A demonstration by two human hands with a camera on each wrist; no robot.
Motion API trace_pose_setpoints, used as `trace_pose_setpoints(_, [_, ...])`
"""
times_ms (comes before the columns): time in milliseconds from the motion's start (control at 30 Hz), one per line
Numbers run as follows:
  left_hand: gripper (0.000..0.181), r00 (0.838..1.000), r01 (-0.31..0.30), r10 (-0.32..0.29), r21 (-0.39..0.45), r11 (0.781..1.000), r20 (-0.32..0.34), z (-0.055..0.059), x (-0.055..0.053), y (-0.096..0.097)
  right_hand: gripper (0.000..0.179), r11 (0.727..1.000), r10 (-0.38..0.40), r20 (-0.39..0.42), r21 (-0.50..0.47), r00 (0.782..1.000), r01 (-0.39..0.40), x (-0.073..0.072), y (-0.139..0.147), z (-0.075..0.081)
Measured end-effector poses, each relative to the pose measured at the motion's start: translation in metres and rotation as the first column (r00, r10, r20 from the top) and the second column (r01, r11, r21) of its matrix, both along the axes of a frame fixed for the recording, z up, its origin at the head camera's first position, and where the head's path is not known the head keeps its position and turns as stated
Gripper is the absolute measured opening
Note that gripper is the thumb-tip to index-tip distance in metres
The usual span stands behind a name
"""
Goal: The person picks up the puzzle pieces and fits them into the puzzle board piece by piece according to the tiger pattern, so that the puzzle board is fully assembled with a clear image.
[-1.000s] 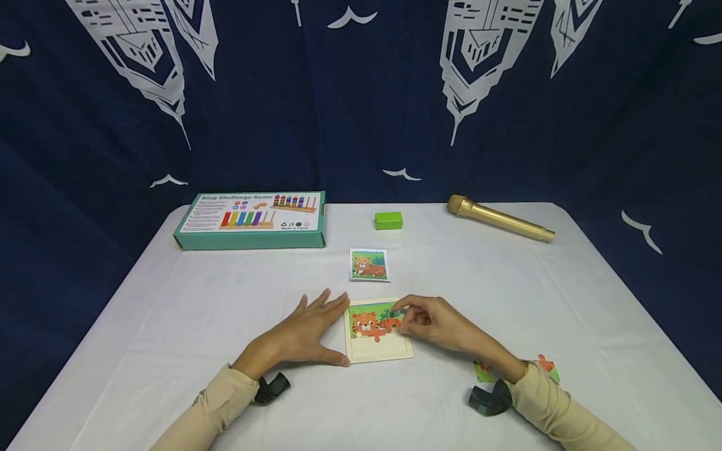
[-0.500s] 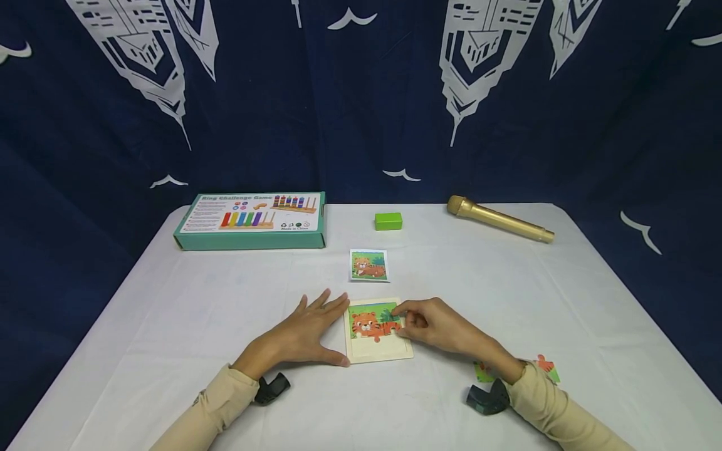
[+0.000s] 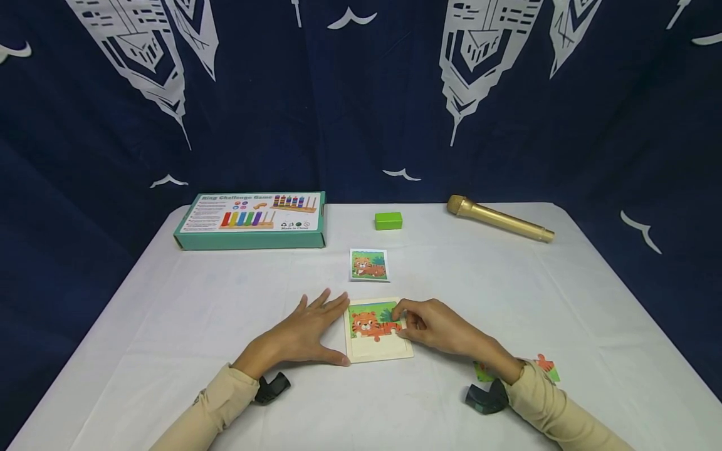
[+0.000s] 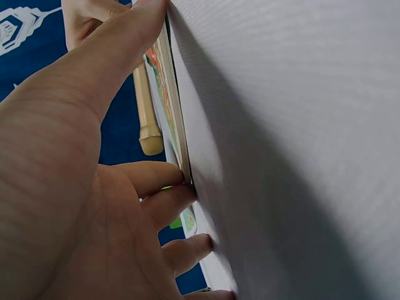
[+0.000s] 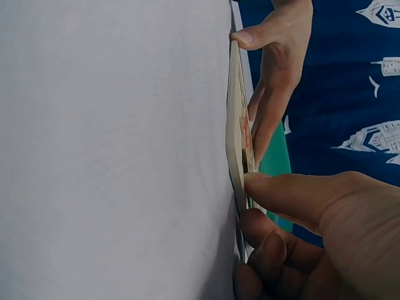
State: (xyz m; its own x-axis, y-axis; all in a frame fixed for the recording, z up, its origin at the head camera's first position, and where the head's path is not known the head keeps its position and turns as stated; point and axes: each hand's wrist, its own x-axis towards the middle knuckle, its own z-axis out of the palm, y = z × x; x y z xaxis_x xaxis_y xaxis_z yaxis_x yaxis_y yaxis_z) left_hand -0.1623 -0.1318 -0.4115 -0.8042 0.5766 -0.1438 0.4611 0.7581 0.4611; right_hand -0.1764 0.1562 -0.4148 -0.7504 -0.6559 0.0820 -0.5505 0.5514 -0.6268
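Puzzle tray (image 3: pixel 379 355) sits just before you; your flat left hand (image 3: pixel 307 335) braces its nine o'clock edge, while your right hand (image 3: pixel 434 326) pinches a piece (image 3: pixel 393 315) at its two o'clock corner.

Card (image 3: pixel 369 265) lies behind puzzle tray (image 3: pixel 376 352); box (image 3: pixel 251 220) far left.

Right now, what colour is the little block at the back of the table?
The little block is bright green; the head view shows it best.
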Motion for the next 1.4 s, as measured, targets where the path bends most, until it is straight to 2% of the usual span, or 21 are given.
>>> trace_pose_setpoints(400, [0.107,1.000,-0.008,0.008,0.020,1.000,0.019,0.000,0.000,0.000,0.009,0.999,-0.030,0.052,0.024,0.998,0.029,-0.001,0.000,0.003])
trace_pose_setpoints(633, [0.108,1.000,-0.009,0.008,0.019,1.000,0.026,0.000,0.001,0.000,0.020,1.000,0.000,0.121,0.028,0.993,-0.003,0.002,0.012,0.007])
trace_pose_setpoints(767, [0.108,1.000,-0.008,0.008,0.014,1.000,0.024,0.000,0.001,0.000,0.023,1.000,0.006,0.120,-0.014,0.993,-0.005,0.006,0.026,0.010])
trace_pose_setpoints(833, [0.108,1.000,-0.007,0.007,0.009,1.000,0.020,0.001,0.001,0.000,0.023,1.000,-0.011,0.090,-0.026,0.996,0.013,0.009,0.034,0.011])
trace_pose_setpoints(933, [0.109,1.000,-0.005,0.004,0.007,1.000,0.015,0.002,0.001,0.000,0.027,0.997,-0.071,0.002,0.003,0.997,0.071,0.015,0.047,0.013])
trace_pose_setpoints(1067, [0.108,1.000,-0.004,0.004,0.002,1.000,0.013,0.001,0.001,0.000,0.040,0.983,-0.167,-0.070,0.069,0.983,0.172,0.026,0.062,0.016])
trace_pose_setpoints(1200, [0.108,1.000,-0.002,0.002,0.002,1.000,0.011,0.001,0.001,0.000,0.052,0.968,-0.223,-0.056,0.102,0.973,0.228,0.038,0.078,0.016])
trace_pose_setpoints(1400, [0.109,1.000,0.003,-0.003,0.005,1.000,0.007,0.000,0.001,0.000,0.053,0.964,-0.249,-0.032,0.091,0.968,0.251,0.051,0.101,0.011])
